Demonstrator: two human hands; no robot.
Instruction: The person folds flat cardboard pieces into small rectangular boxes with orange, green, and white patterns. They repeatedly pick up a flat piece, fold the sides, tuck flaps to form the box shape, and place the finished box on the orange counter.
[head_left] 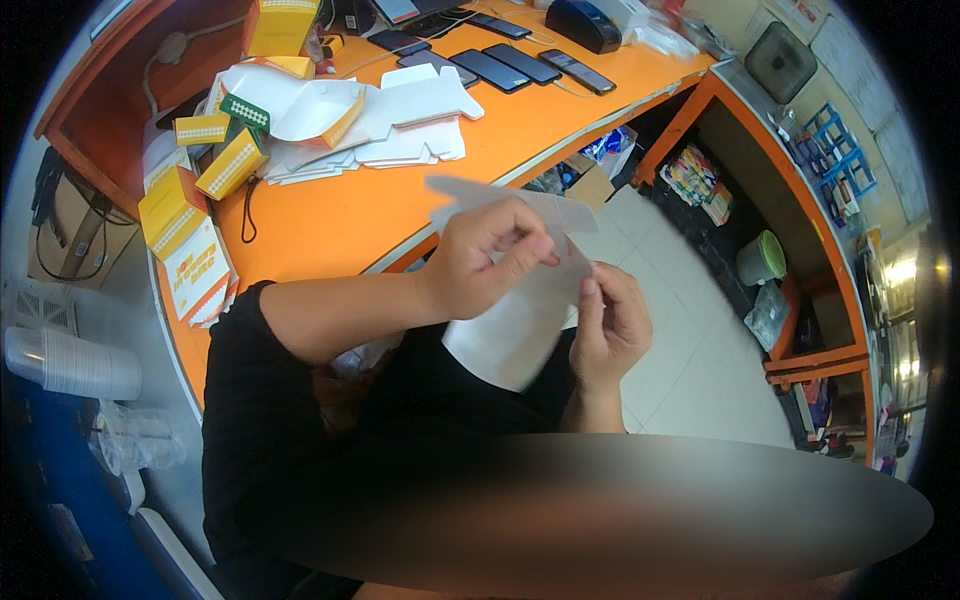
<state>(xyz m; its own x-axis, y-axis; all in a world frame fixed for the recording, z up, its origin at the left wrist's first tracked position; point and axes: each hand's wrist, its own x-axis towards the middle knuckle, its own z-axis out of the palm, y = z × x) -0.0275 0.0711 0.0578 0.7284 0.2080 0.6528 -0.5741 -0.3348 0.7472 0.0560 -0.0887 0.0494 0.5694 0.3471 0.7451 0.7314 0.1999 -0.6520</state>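
A flat white cardboard box blank (pixel 510 330) is held up in front of me, above my lap. My left hand (pixel 485 255) grips its upper part, thumb and fingers pinched over a flap near the top edge. My right hand (pixel 610 330) pinches the blank's right edge a little lower. The blank's top flaps stick out behind my left hand and look blurred. My left forearm reaches across from a black sleeve at the left.
An orange table (pixel 350 215) holds a stack of flat white blanks (pixel 400 125), folded yellow and white boxes (pixel 190 230) at its left end, and several dark phones (pixel 500 65) at the back. White floor tiles (pixel 690 340) and orange shelving (pixel 800 250) lie to the right.
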